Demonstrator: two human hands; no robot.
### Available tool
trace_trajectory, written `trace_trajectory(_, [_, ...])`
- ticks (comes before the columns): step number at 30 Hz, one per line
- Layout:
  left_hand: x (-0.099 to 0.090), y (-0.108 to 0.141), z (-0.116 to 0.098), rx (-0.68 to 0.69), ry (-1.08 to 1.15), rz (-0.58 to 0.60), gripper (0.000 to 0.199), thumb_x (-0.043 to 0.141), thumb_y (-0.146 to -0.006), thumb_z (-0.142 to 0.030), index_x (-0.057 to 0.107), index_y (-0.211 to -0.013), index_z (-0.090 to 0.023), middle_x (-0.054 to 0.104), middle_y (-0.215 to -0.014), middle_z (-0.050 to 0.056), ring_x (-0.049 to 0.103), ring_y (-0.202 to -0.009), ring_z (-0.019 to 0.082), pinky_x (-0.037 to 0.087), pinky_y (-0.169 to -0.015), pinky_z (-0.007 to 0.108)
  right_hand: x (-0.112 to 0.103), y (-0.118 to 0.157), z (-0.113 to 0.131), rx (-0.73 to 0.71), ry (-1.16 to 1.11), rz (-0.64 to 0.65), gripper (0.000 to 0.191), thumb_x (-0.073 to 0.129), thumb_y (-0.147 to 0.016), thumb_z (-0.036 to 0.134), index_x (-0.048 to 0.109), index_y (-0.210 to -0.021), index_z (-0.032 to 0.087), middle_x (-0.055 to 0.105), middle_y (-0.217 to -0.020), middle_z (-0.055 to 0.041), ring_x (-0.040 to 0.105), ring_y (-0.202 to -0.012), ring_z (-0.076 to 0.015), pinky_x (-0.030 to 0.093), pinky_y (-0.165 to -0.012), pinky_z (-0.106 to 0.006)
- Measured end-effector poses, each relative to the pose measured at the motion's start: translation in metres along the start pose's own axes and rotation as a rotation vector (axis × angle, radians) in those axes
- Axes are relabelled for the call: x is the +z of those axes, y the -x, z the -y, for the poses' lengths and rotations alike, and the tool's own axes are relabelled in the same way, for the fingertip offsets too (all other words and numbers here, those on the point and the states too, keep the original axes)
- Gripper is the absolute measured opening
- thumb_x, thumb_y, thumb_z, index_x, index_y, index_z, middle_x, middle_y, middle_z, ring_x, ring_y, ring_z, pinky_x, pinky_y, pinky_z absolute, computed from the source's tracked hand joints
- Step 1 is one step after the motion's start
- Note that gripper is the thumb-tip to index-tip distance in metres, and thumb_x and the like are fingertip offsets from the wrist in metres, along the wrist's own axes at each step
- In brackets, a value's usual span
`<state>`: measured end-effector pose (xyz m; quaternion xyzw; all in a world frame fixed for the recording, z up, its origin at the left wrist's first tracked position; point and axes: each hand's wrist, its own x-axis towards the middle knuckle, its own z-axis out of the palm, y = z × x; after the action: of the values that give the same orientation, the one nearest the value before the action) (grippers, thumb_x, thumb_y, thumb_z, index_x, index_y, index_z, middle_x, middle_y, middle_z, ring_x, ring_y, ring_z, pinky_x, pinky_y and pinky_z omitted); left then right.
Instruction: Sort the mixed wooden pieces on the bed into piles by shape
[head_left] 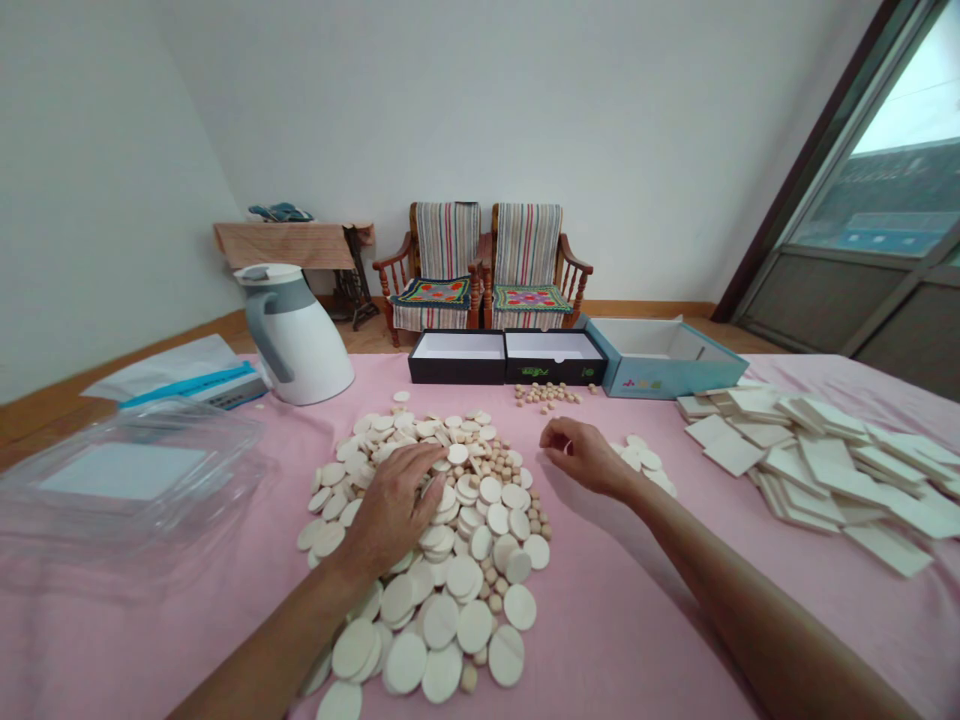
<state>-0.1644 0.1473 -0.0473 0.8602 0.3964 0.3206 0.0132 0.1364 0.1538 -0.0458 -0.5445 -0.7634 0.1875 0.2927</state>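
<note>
My left hand (pixel 397 500) rests over a heap of round wooden discs (pixel 441 622), its fingers reaching right and the thumb apart from them. One pale disc (pixel 457 454) lies right at its fingertips; I cannot tell whether they touch it. Small wooden beads (pixel 491 580) are mixed in among the discs, mostly along the heap's right side. To the right of the heap, my right hand (pixel 585 456) is above the pink cloth with its fingers curled in. Whatever it may hold is hidden. Just beyond that wrist is a smaller group of discs (pixel 637 455).
Behind the heap stand two black boxes (pixel 457 372) (pixel 555 374) and a light blue box (pixel 675 378), with loose beads (pixel 551 393) before them. Square wooden pieces (pixel 817 450) are piled right. A white jug (pixel 307 350) and clear plastic packaging (pixel 142 470) are left.
</note>
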Motion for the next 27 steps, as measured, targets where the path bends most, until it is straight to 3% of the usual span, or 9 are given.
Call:
trace_trajectory(3, [0.000,0.000,0.000,0.002,-0.002,-0.002,0.031,0.046,-0.091,-0.026,0.061,-0.115,-0.015,0.064,-0.117,0.011,0.057,-0.112,0.024,0.045,-0.100,0.046,-0.002,0.007,0.015,-0.076,-0.108,0.360,0.014,0.052,-0.071,0.010,0.058,-0.081,0.018,0.057,-0.067,0.0025,0.050,-0.059,-0.0096,0.035,-0.053,-0.020])
trace_trajectory(6, [-0.001,0.000,0.000,0.004,-0.003,-0.002,0.031,0.046,-0.091,-0.026,0.061,-0.116,-0.015,0.065,-0.116,0.012,0.057,-0.113,0.024,0.045,-0.100,0.046,0.000,0.011,0.025,-0.090,-0.126,0.447,0.017,0.051,-0.070,0.009,0.057,-0.082,0.018,0.056,-0.065,0.0036,0.050,-0.057,-0.0088,0.033,-0.051,-0.019])
trace_trajectory(11, [0.000,-0.001,-0.001,0.006,-0.004,-0.004,0.031,0.045,-0.092,-0.025,0.061,-0.115,-0.014,0.064,-0.117,0.012,0.057,-0.112,0.024,0.045,-0.100,0.046,-0.001,0.008,0.021,-0.069,-0.070,0.402,0.012,0.051,-0.070,0.010,0.056,-0.077,0.018,0.056,-0.064,0.0029,0.048,-0.056,-0.0092,0.032,-0.051,-0.020])
trace_trajectory(17, [-0.001,0.000,-0.001,-0.001,0.008,-0.009,0.030,0.046,-0.091,-0.026,0.062,-0.115,-0.016,0.065,-0.117,0.011,0.057,-0.112,0.024,0.045,-0.100,0.046,0.001,-0.001,-0.009,0.120,0.186,-0.004,0.009,0.050,-0.072,0.010,0.054,-0.076,0.017,0.057,-0.065,-0.0008,0.049,-0.058,-0.0123,0.030,-0.053,-0.024])
trace_trajectory(21, [0.000,0.000,-0.001,-0.005,0.006,-0.002,0.030,0.046,-0.092,-0.026,0.061,-0.116,-0.016,0.064,-0.118,0.011,0.055,-0.114,0.024,0.044,-0.101,0.047,0.006,-0.003,-0.016,0.083,0.180,-0.222,0.011,0.048,-0.079,0.011,0.053,-0.086,0.016,0.059,-0.074,-0.0036,0.052,-0.065,-0.0140,0.036,-0.060,-0.025])
trace_trajectory(23, [-0.001,0.000,-0.001,-0.006,0.004,0.001,0.030,0.045,-0.092,-0.026,0.061,-0.116,-0.016,0.064,-0.118,0.011,0.055,-0.114,0.024,0.044,-0.101,0.046,0.007,-0.002,-0.011,0.018,0.127,-0.192,0.011,0.049,-0.077,0.010,0.054,-0.085,0.017,0.059,-0.073,-0.0025,0.052,-0.065,-0.0132,0.038,-0.061,-0.025])
trace_trajectory(27, [-0.001,0.000,-0.002,-0.001,0.003,0.004,0.030,0.045,-0.092,-0.026,0.061,-0.115,-0.015,0.064,-0.117,0.012,0.056,-0.113,0.024,0.045,-0.100,0.047,0.009,0.002,0.010,-0.086,0.007,-0.011,0.012,0.053,-0.076,0.011,0.059,-0.083,0.017,0.060,-0.075,-0.0016,0.053,-0.065,-0.0116,0.039,-0.060,-0.023])
